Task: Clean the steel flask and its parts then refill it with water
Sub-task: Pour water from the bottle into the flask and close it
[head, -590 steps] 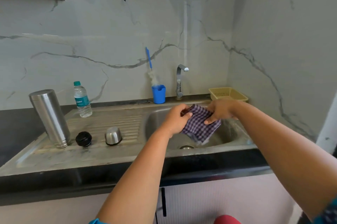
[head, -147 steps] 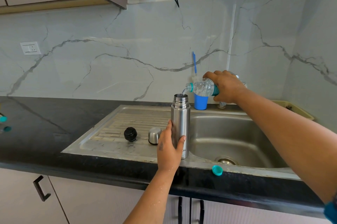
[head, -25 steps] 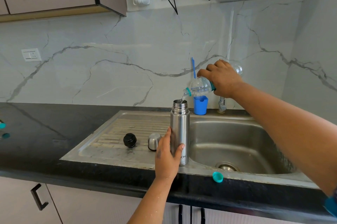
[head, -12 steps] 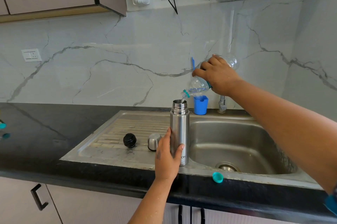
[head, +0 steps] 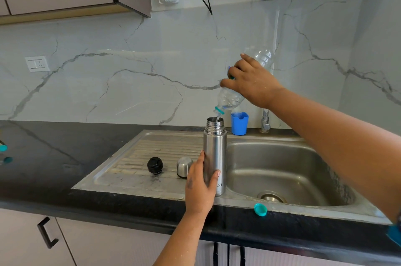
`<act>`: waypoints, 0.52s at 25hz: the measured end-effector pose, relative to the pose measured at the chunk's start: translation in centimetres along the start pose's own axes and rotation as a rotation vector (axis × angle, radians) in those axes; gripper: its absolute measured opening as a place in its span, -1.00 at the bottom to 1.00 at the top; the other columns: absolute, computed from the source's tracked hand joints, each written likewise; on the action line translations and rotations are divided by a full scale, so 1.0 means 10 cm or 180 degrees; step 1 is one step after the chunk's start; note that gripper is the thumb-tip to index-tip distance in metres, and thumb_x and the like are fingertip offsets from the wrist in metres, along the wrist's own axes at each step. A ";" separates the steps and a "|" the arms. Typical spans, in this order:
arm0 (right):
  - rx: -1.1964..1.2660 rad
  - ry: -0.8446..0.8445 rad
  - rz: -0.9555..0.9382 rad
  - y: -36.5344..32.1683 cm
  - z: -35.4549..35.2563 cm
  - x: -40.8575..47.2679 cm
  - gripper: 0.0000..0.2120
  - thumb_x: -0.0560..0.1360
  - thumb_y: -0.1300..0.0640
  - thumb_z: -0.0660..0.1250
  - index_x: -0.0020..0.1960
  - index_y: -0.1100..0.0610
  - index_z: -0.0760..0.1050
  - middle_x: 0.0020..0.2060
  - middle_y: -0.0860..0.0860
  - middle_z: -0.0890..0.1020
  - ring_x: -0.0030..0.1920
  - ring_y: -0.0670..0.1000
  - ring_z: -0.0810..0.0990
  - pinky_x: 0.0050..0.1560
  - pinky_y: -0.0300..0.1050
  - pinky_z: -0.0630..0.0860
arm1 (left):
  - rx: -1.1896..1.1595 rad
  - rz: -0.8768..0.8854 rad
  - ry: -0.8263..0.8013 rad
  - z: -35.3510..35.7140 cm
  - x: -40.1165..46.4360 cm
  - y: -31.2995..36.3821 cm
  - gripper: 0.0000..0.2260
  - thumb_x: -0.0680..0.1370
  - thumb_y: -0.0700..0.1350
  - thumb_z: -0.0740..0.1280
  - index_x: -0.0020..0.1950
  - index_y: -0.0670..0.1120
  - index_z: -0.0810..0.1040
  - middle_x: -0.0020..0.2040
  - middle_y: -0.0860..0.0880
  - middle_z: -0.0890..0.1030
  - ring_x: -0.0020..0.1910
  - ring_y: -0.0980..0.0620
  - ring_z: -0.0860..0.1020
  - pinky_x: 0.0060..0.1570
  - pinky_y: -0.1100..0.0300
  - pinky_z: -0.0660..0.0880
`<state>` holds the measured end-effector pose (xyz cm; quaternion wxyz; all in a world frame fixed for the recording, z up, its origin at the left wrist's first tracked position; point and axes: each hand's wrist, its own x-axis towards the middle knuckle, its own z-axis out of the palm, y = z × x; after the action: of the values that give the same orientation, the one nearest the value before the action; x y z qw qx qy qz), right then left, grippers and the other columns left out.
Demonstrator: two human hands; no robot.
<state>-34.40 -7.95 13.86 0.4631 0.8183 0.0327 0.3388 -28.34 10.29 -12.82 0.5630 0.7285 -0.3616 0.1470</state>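
My left hand (head: 200, 187) wraps the upright steel flask (head: 214, 155) on the drainboard (head: 138, 157) to steady it — at one o'clock my right hand (head: 249, 81) grips the tipped plastic bottle (head: 230, 98), mouth over the opening so water lands inside.

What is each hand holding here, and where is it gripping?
The left hand grips the upright steel flask around its lower body; the right hand grips the tilted clear plastic bottle around its middle.
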 end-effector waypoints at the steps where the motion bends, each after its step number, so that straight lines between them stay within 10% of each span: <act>1: -0.0035 0.0017 -0.0022 0.00 -0.01 0.01 -0.44 0.38 0.34 0.41 0.31 0.04 0.38 0.06 0.14 0.53 0.11 0.19 0.48 0.46 0.18 0.11 | -0.0020 -0.0014 -0.0010 0.00 0.00 -0.01 -0.38 0.51 0.23 0.27 0.53 0.20 0.14 0.40 0.09 0.40 0.38 0.11 0.41 0.29 0.14 0.48; 13: -0.0561 0.0425 -0.0335 -0.05 -0.08 0.09 -0.54 0.39 0.29 0.42 0.24 0.02 0.42 0.09 0.11 0.55 0.21 0.18 0.48 0.46 0.21 0.12 | 0.0090 -0.0037 0.0025 0.00 -0.02 0.00 -0.37 0.52 0.25 0.25 0.55 0.14 0.18 0.41 0.09 0.40 0.38 0.11 0.42 0.27 0.04 0.53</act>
<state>-34.05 -6.78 14.20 0.5472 0.7472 0.0764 0.3693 -28.49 10.34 -12.90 0.5549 0.7379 -0.3529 0.1517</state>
